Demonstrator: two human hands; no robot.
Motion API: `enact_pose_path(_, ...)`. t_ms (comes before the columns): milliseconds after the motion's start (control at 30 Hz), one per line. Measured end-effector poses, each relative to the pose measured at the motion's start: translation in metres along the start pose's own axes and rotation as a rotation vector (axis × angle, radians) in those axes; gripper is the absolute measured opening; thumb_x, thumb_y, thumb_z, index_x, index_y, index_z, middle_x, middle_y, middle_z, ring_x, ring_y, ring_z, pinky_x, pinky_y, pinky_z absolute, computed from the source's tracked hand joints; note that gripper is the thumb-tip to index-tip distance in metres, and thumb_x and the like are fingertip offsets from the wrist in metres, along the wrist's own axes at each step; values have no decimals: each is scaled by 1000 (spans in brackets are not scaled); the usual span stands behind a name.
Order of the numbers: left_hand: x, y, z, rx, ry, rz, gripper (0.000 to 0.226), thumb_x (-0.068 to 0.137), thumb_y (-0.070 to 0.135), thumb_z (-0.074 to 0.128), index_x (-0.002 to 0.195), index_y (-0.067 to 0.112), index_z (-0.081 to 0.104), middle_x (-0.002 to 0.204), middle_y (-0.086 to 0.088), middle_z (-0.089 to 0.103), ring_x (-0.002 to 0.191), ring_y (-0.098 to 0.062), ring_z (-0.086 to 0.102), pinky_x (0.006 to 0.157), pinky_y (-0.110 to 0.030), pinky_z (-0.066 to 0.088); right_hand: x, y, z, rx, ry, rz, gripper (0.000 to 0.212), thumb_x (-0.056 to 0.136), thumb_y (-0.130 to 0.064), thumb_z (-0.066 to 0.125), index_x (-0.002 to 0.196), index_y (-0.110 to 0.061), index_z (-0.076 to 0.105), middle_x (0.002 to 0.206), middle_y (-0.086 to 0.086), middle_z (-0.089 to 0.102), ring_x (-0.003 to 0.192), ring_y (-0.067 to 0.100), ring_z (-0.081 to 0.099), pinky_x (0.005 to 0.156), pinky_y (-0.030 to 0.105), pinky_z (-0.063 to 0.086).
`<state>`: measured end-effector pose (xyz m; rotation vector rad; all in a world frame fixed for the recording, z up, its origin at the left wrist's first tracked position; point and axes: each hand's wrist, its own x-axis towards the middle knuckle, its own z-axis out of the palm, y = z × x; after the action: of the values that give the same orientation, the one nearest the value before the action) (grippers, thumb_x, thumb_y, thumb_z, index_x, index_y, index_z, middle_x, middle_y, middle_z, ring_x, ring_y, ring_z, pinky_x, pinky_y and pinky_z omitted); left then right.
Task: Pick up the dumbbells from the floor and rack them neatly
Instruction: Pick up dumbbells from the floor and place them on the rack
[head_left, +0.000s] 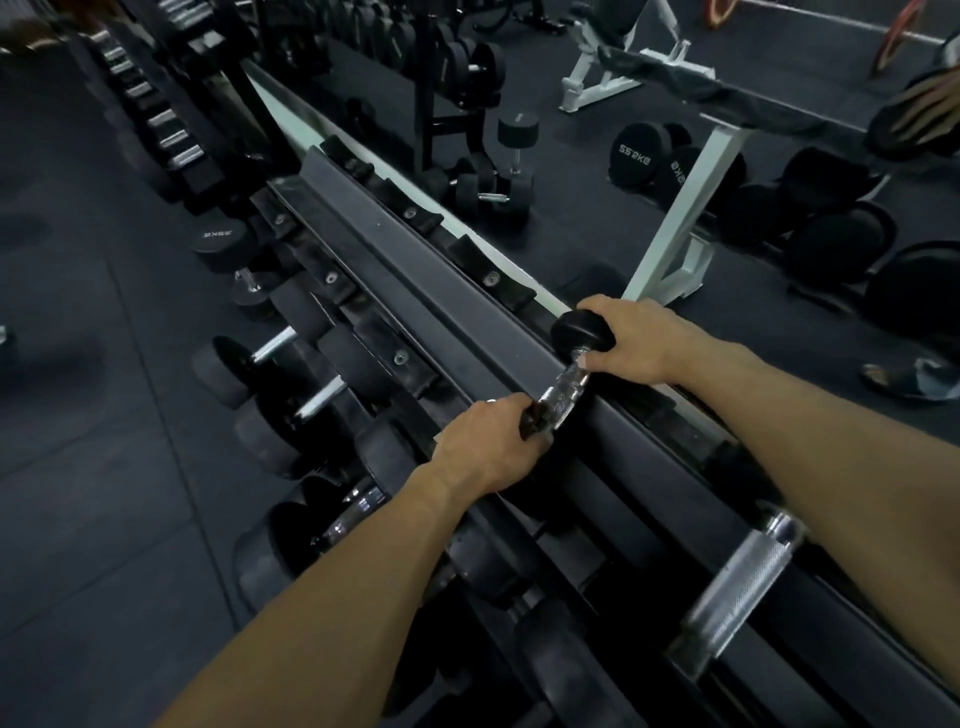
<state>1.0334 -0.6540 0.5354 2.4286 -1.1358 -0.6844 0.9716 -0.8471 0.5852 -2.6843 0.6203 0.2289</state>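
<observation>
A small dumbbell (563, 382) is held across the top tier of the rack (415, 275), lying crosswise over the dark rails. The right hand (631, 338) is curled over the far rubber head, with the thumb laid against the upper end of the chrome handle. The left hand (485, 444) is closed around the near end, which is largely hidden beneath the fingers. Whether the weight is already borne by the rails cannot be told.

The dumbbell is judged rigid and, given its small heads, fairly light for its kind, though dense enough to pinch fingers against the rails. The polished middle of the handle is likely slippery; the rubber heads offer the surer hold, and the handle centre the best balance.

A second dumbbell (737, 582) with a knurled handle is seated further along the same tier. Larger dumbbells are stored on the lower tiers (291, 395). A mirror (597, 171) stands behind the rack, and more dumbbells and a white bench frame are reflected in it.
</observation>
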Motion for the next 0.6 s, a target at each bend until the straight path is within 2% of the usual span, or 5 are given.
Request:
enact_pose_path(133,-20,-12,-11,60,94,2,49,93,52,49,132,23,45,121,-3,57,108,-23,58,89,-41,50,-4,-23,-7,-107,31,-28,73,86,-44,67,147,-20,36,131,10,59,119,29,56,100,43,46)
enact_pose_path(200,-34,-24,-16,63,129,-25,55,93,53,48,139,24,38,128,-4,50,115,-25,55,93,-41,48,-8,-42,-9,-144,59,-75,73,86,-46,65,148,-18,37,135,12,54,123,31,53,100,42,45)
enact_pose_path(433,-117,-89,-34,39,241,-169,57,92,53,49,140,25,37,128,-4,49,109,-25,58,90,-41,50,-25,-152,17,-186,-29,-307,74,88,-50,63,150,-21,34,143,10,49,130,30,47,104,42,42)
enact_pose_path(600,-210,-151,-25,-22,296,-317,51,91,51,52,134,25,44,127,-2,50,108,-24,59,86,-41,52,-46,-249,75,-197,-127,-476,69,88,-48,63,147,-25,38,136,8,52,127,29,49,100,40,43)
